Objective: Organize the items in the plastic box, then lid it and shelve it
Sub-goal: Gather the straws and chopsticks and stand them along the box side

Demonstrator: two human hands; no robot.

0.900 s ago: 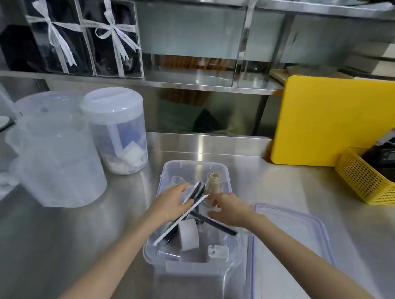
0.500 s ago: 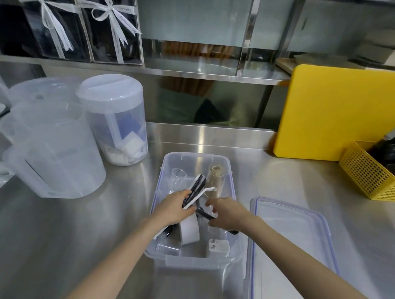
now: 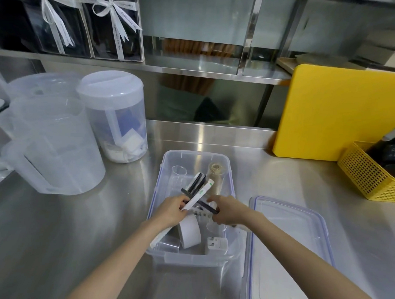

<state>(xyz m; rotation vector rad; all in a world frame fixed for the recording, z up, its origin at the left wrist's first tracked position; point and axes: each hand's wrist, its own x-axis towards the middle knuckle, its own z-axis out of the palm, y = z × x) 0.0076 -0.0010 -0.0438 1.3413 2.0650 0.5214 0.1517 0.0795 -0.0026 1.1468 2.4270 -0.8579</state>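
Both hands worked inside the open box [image 3: 195, 157] on the steel counter [image 3: 77, 223].

The left hand [image 3: 171, 210] was closed round a bundle of white and black sticks [image 3: 198, 186] that slanted away from it; the right hand [image 3: 228, 209] pinched a black pen [image 3: 207, 206] lying across that bundle. Just below the hands sat a white tape roll [image 3: 189, 231] and a small white plug [image 3: 216, 246]; beyond them, a clear cup [image 3: 179, 172] and a brown-topped jar [image 3: 216, 172]. The lid [image 3: 289, 242] lay flat just right of the right forearm, its near edge cut off by the frame. Left of the left hand stood clear jugs [image 3: 55, 155]; far right, a yellow board [image 3: 341, 114] and a basket [image 3: 370, 175]. The right fingertips were hidden by the hand itself, and the clear items under the hands could not be made out.
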